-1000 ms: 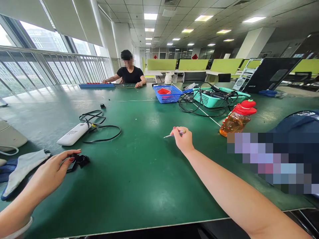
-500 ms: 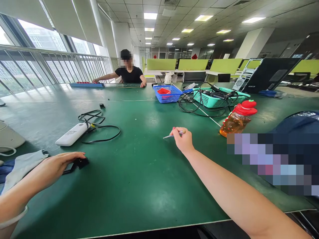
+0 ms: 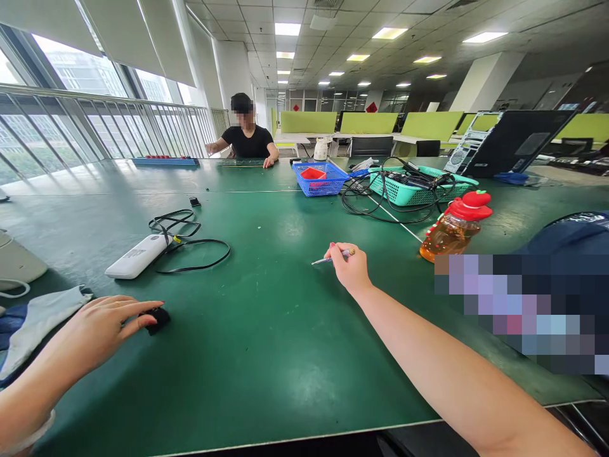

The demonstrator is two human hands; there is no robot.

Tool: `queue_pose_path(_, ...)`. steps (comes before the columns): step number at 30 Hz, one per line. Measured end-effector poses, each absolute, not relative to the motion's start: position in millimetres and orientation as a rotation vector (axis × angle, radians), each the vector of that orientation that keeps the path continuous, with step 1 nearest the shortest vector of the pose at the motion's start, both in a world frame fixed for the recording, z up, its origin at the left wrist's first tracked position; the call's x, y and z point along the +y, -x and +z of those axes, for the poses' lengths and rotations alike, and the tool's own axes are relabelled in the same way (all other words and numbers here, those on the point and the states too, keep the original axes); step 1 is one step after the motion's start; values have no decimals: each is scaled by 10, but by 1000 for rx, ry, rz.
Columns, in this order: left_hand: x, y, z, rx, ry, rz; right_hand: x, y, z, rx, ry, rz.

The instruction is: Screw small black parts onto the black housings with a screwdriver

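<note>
At the left, my left hand [image 3: 111, 327] has its thumb and fingers closed on a small black object [image 3: 158, 320] at the table surface. The fingers partly cover it, and its kind cannot be made out. Farther right, my right hand [image 3: 351, 266] pinches a slim pen-like tool [image 3: 328, 259] with a pale shaft, a thin tip pointing left and a brownish rounded end. That hand is over the middle of the green table [image 3: 247, 381].
A white power bank [image 3: 139, 257] lies beside a black cable [image 3: 190, 269]. Behind are a blue basket [image 3: 321, 187] and a green basket [image 3: 402, 195] with cables. A red-capped bottle [image 3: 451, 236] stands right. A grey-blue cloth [image 3: 45, 327] lies left. A person [image 3: 247, 136] sits across.
My left hand has lifted and turned slightly, showing thumb and fingers at the small black object. A flat dark piece below it no longer shows. My right hand stays still. The person opposite drew an arm back.
</note>
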State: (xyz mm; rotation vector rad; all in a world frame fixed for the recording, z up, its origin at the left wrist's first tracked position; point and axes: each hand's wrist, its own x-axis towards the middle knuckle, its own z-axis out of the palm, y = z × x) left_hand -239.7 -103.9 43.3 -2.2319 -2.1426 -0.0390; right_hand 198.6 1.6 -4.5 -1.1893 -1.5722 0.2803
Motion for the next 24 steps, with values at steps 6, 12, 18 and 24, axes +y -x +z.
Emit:
queue_pose_path(6, -1100, 2548, 334, -2302, 1987, -67, 17, -1987, -52, -1570, 1186, 286)
queue_pose_path(12, -1133, 2529, 264, -2397, 2035, 10, 25, -1989, -57, -1576, 1185, 288)
queue_pose_path(18, -1191, 2383, 373, -2483, 1872, -190, 12, -1990, -44, -1575, 1201, 300)
queue_pose_path(24, -1262, 2020, 476, -2486, 1911, -291, 9, -1978, -47, -1564, 1183, 308)
